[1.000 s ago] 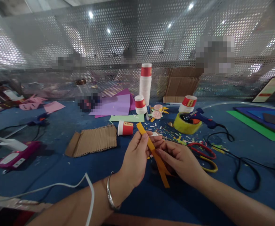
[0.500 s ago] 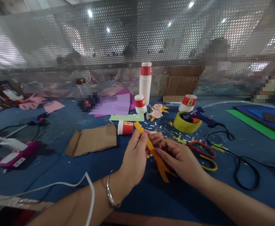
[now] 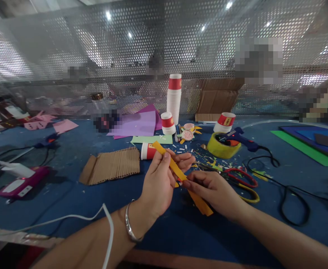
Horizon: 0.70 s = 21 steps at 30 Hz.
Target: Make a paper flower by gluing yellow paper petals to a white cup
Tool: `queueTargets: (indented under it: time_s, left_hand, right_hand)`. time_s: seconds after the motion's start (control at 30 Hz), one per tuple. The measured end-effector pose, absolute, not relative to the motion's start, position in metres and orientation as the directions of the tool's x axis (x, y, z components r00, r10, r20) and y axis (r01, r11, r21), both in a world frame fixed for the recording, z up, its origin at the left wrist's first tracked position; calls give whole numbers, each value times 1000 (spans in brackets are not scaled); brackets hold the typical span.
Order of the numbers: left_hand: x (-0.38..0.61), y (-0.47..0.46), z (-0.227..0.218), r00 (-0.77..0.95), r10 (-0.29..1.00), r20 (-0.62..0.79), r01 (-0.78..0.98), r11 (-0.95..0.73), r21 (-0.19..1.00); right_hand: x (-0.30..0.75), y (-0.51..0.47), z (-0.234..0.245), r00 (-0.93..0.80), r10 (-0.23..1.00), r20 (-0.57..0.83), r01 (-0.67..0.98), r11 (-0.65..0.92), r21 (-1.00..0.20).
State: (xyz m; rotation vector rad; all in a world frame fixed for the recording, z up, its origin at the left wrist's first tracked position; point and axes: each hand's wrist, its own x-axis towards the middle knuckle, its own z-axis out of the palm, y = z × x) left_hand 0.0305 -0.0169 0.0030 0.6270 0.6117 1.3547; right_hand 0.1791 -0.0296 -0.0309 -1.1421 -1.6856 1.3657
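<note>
An orange paper strip (image 3: pixel 177 170) runs slantwise between my two hands, above the blue table. My left hand (image 3: pixel 159 183) pinches its upper part between thumb and fingers, the other fingers stretched out behind it. Lower down, the thumb and fingertips of my right hand (image 3: pixel 211 190) close on the strip, and its layered tail hangs below them. Just behind my left hand a red and white paper cup (image 3: pixel 147 151) lies on its side, partly covered by the strip. Scissors with red and yellow handles (image 3: pixel 244 179) lie beyond my right hand, partly hidden by it.
Yellow tape (image 3: pixel 224 147) lies beneath a blue glue gun (image 3: pixel 244 139) on the right. A cup stack (image 3: pixel 174 99) stands at the back. Corrugated cardboard (image 3: pixel 115 166) and a magenta power strip (image 3: pixel 23 183) are to the left. A white cable (image 3: pixel 68 218) crosses over my left forearm.
The strip's upper end has shifted left with my left hand. Its lower ends, spread apart before, now lie almost together and further right.
</note>
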Motion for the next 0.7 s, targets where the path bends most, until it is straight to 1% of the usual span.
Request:
queueTargets:
  time_s: [0.13,0.27,0.4,0.5,0.57,0.7]
  left_hand:
    - [29,-15,6,82,996,-32,-697,80,713]
    - [27,-14,8,67,993,-94,-701,114,704]
    - [23,-11,9,61,992,-110,-702,121,702]
    - [18,-7,10,52,994,-97,-704,105,702]
    - [15,-5,12,45,995,-88,-706,94,702]
    - [7,1,13,19,995,-100,-709,83,701]
  right_hand:
    - [179,-29,-32,-405,913,-58,200,27,-979]
    - [179,-28,-31,-412,909,-59,238,44,-970]
    - [179,-29,-28,-417,908,-36,298,99,-949]
    - [177,-31,-26,-430,903,-20,304,124,-945]
    - [177,-33,-24,-453,891,-12,318,149,-936]
    - [179,-36,-23,-516,856,-24,402,217,-889]
